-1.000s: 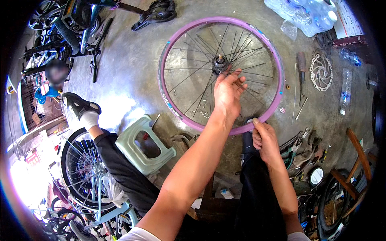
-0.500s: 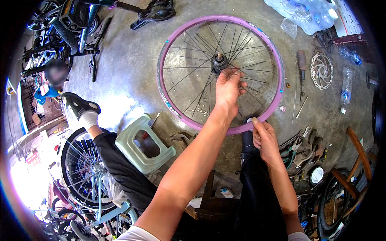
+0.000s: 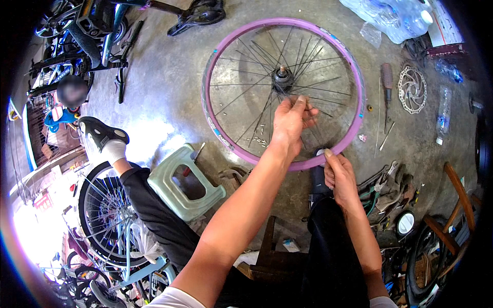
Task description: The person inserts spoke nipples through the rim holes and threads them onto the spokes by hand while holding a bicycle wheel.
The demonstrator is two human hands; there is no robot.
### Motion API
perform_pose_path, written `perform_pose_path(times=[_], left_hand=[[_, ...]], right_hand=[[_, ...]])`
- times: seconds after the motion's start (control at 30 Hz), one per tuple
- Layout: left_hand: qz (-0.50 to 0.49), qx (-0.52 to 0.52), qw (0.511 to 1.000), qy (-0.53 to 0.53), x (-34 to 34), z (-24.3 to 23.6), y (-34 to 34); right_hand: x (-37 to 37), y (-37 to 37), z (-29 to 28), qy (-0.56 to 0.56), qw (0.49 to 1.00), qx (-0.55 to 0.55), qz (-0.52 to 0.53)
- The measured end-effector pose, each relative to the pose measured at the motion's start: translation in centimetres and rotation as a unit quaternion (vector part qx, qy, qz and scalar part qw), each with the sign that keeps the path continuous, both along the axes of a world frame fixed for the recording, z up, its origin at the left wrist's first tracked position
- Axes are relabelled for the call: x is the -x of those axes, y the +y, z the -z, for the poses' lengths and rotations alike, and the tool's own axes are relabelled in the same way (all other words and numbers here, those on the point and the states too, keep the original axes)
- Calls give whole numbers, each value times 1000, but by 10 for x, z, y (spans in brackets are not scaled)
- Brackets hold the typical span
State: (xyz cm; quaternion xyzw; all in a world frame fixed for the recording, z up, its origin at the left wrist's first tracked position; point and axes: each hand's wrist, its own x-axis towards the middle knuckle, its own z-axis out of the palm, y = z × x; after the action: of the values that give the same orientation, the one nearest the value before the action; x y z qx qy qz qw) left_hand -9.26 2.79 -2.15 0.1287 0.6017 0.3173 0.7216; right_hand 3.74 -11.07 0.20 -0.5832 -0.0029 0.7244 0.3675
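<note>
A purple bicycle rim [image 3: 206, 87] is held over the floor, with dark spokes [image 3: 241, 100] running out from its black hub [image 3: 282, 79]. Several spokes end loose inside the rim. My left hand [image 3: 292, 120] is inside the wheel just below the hub, thumb and fingertips closed on a spoke; the exact grip is partly hidden by the fingers. At the rim's near right edge, my right hand [image 3: 339, 174] pinches the rim between thumb and curled fingers. Small silvery spoke nipples [image 3: 256, 140] lie scattered on the floor, seen through the wheel.
A pale green stool [image 3: 213, 197] stands left of my arm. To the right lie a screwdriver [image 3: 387, 84], a brake disc [image 3: 412, 90], a plastic bottle [image 3: 443, 115] and several hand tools [image 3: 380, 187]. Bicycles [image 3: 92, 51] fill the left, and a saddle [image 3: 197, 15] lies at the far side.
My left hand has drawn slightly back from the hub toward me, still among the spokes. The right hand keeps its pinch on the rim.
</note>
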Motion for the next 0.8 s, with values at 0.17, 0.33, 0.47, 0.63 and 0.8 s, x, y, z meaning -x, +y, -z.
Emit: perform_pose_path(times=[0.17, 0.33, 0.47, 0.63, 0.8], left_hand=[[-46, 25, 998, -22, 4, -1, -1], [-18, 41, 999, -23, 9, -13, -7], [126, 68, 989, 45, 16, -27, -14], [177, 42, 981, 71, 24, -31, -15], [207, 13, 966, 151, 18, -36, -16]], right_hand=[[0, -3, 4, -4, 1000, -2, 2], [0, -6, 6, -2, 1000, 0, 16], [1, -7, 9, -5, 1000, -3, 11], [2, -6, 9, -4, 1000, -5, 6], [4, -5, 8, -2, 1000, -18, 9]])
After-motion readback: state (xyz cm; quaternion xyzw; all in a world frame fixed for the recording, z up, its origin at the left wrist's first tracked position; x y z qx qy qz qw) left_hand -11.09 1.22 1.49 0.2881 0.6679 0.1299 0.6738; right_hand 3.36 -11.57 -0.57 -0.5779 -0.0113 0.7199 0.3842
